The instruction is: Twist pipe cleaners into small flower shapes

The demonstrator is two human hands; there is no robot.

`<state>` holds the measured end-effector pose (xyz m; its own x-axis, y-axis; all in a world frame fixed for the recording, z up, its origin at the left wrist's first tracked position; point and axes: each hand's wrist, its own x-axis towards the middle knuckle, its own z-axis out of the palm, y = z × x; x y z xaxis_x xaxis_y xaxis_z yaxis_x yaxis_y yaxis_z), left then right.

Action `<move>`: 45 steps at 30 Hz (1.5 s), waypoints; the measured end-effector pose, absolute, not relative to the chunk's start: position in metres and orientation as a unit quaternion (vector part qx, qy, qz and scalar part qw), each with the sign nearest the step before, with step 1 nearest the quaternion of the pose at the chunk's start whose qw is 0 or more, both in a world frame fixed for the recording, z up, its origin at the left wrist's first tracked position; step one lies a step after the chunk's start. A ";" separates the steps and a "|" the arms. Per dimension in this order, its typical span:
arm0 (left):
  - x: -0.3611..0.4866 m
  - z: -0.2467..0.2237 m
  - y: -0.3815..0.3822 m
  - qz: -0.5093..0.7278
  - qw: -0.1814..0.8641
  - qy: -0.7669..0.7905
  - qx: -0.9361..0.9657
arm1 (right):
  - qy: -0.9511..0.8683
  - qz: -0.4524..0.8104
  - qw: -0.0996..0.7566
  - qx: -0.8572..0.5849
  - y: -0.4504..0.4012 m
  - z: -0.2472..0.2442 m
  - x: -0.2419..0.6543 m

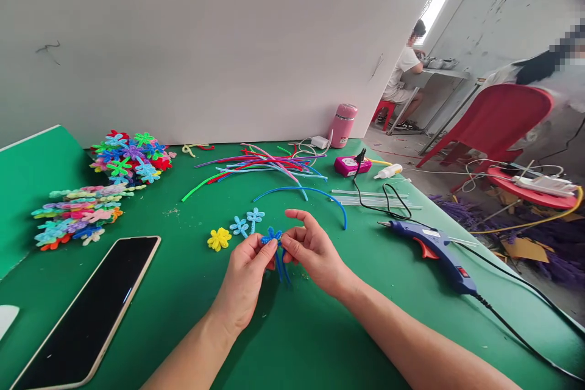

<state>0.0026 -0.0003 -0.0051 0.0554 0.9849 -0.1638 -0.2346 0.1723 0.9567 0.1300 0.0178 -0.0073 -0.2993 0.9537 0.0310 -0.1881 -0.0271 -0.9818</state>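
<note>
Between my two hands is a dark blue pipe-cleaner flower (272,235), with blue stem ends hanging below it. My left hand (247,268) pinches it from the left side between thumb and fingers. On the other side, the thumb and index finger of my right hand (313,253) close on its right edge, the other fingers curled or raised. Just beyond lie two light blue pipe-cleaner flowers (239,226) with short stems. A yellow pipe-cleaner flower (219,239) rests to their left. One loose blue pipe cleaner (315,190) curves across the table behind my right hand.
Loose coloured pipe cleaners (265,163) lie farther back. Piled flowers (130,158) and a phone (91,311) are at left. To the right are a corded glue gun (432,250), clear glue sticks (375,198), a magenta power socket (351,165) and a pink bottle (343,125). Other people sit beyond.
</note>
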 end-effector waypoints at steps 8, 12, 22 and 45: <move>0.007 -0.002 -0.003 0.504 0.622 0.443 0.403 | -0.507 0.634 0.471 -0.345 0.016 -0.005 0.126; 0.005 -0.003 -0.003 0.496 0.624 0.459 0.392 | -0.504 0.638 0.467 -0.347 0.018 -0.006 0.126; 0.001 -0.003 0.001 0.515 0.666 0.439 0.314 | -0.547 0.645 0.433 -0.313 0.018 -0.011 0.131; 0.005 0.002 -0.003 0.519 0.657 0.443 0.320 | -0.515 0.531 0.556 -0.379 0.009 -0.020 0.116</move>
